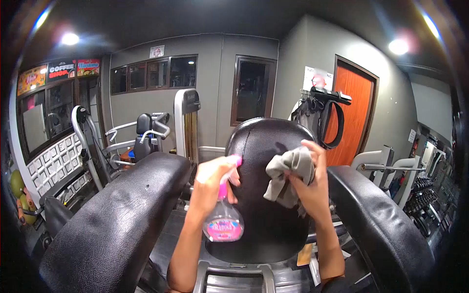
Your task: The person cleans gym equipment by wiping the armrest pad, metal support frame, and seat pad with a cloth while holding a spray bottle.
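While left hand point(213, 181) encircles bottle point(223, 225), right hand point(314, 188) cups cloth point(289, 172).

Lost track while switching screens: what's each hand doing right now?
Left hand: closed, holding a pink-labelled spray bottle.
Right hand: closed, holding a crumpled grey cloth.
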A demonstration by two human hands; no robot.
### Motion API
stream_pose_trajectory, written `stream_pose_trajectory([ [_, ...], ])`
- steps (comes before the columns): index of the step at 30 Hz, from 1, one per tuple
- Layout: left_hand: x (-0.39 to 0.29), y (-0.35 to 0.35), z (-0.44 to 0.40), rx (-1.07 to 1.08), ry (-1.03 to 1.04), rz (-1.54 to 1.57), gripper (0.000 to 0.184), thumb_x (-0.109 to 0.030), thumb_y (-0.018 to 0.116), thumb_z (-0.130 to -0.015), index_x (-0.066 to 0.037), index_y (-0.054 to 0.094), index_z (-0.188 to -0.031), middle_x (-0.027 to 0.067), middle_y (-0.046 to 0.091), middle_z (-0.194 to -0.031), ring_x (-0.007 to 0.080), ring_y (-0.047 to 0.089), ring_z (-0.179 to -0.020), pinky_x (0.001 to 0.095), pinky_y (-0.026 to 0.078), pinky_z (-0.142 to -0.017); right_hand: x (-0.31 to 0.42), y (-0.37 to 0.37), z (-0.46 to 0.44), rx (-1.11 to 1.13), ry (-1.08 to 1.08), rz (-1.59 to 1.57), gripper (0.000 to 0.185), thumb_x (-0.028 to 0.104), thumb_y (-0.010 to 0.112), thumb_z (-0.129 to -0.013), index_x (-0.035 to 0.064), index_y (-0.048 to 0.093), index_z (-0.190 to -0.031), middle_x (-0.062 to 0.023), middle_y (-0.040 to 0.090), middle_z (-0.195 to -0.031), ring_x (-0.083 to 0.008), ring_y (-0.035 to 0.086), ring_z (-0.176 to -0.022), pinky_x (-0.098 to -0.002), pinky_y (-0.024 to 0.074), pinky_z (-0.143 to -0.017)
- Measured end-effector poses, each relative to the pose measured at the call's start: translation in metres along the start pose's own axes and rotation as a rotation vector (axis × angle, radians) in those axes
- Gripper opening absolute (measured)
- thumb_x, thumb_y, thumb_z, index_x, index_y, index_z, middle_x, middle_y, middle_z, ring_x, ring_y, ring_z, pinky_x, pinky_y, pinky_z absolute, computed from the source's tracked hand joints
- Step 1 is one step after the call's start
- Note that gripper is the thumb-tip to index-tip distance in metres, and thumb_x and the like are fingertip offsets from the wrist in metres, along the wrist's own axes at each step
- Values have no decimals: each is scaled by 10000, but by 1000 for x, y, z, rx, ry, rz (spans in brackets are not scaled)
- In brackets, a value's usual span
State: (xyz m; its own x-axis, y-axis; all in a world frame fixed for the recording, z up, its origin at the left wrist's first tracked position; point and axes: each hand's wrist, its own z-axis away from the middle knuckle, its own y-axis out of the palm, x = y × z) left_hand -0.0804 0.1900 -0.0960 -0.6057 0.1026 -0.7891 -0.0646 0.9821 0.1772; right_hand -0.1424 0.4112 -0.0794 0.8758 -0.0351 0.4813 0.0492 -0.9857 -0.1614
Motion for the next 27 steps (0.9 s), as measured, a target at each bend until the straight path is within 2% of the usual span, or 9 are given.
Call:
stream_pose_trajectory([
  [3, 24, 1, 11, 62, -91, 115, 355, -323, 550, -937, 8, 676, -964, 118, 608, -718, 181, 581, -437, 300, 507, -434, 1, -3, -33, -72, -143, 249, 395, 32, 754, -759, 36, 564, -1104, -149, 662, -1025, -243, 667, -952, -329, 508, -832],
  [5, 36, 4, 18, 52, -82, 193, 357, -297, 523, -938, 35, 653, -938, 123, 620, -720, 179, 566, -426, 308, 518, -442, 4, 4, -61, -129, -508, 429, 327, 48, 750, -732, 32, 616, -1030, -132, 651, -1033, -301, 661, -948, -362, 517, -825],
  [9, 45, 5, 27, 39, -54, 204, 346, -269, 506, -938, 47, 638, -894, 127, 633, -720, 175, 565, -422, 305, 518, -440, 17, 35, -84, -81, -418, 476, 317, 79, 740, -721, 51, 651, -1024, -105, 643, -1056, -331, 640, -961, -401, 519, -836],
  [11, 48, 3, 28, 20, -68, 207, 353, -267, 501, -939, 57, 633, -886, 126, 631, -717, 171, 565, -419, 297, 516, -436, 7, 51, -95, 60, -435, 628, 319, 130, 732, -749, 72, 660, -1054, -86, 636, -1050, -325, 628, -954, -418, 524, -822],
  [17, 45, 6, 29, -19, -98, 199, 368, -255, 485, -941, 58, 610, -793, 136, 626, -713, 181, 576, -425, 291, 513, -433, 16, 76, -96, 257, -493, 666, 304, 145, 722, -763, 81, 669, -1056, -138, 639, -1009, -330, 628, -932, -429, 531, -827],
  [21, 44, 4, 30, 15, -72, 188, 368, -269, 490, -945, 70, 623, -886, 134, 632, -736, 175, 582, -431, 277, 506, -433, 28, 42, -119, 332, -390, 683, 383, 178, 731, -738, 35, 681, -1089, -192, 685, -1006, -351, 663, -939, -400, 513, -848],
  [23, 42, 4, 29, 33, -89, 174, 375, -278, 490, -948, 71, 625, -923, 132, 633, -743, 173, 589, -438, 272, 505, -434, 29, 38, -132, 360, -214, 624, 288, 225, 716, -761, 39, 716, -981, -203, 704, -889, -349, 683, -860, -422, 522, -825],
  [25, 45, 3, 29, 44, -93, 189, 378, -287, 497, -947, 66, 630, -929, 132, 631, -743, 171, 591, -440, 272, 505, -436, 25, 52, -134, 330, -298, 672, 307, 218, 708, -745, 20, 716, -978, -207, 706, -856, -342, 691, -845, -409, 529, -828],
  [27, 49, 3, 30, 50, -75, 219, 384, -298, 509, -943, 65, 635, -939, 130, 629, -743, 166, 588, -440, 271, 501, -433, 23, 72, -135, 450, -383, 696, 343, 220, 712, -719, 22, 716, -998, -216, 702, -890, -357, 683, -871, -410, 534, -832],
])
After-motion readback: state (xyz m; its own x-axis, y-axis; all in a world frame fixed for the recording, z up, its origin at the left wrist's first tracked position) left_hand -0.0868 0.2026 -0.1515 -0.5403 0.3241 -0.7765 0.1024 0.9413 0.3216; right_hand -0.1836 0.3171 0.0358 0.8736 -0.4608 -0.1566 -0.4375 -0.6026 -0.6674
